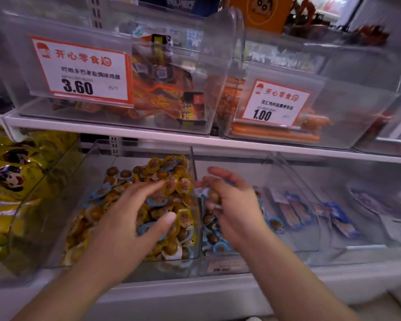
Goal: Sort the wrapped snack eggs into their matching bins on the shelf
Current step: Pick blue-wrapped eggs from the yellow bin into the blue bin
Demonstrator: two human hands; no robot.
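head | left hand (pixel 134 218) lower centre, fingers spread and relaxed, grasping nothing, over yellow eggs (pixel 171 188) in centre bin (pixel 192 228) | right hand (pixel 232 205) right of centre, fingers curled grasping brown egg (pixel 214 196) above blue-egg bin (pixel 220 266)

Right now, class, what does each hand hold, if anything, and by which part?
The right hand holds a brown wrapped snack egg, fingers curled round its body. The left hand holds nothing, spread over the yellow-wrapped eggs.
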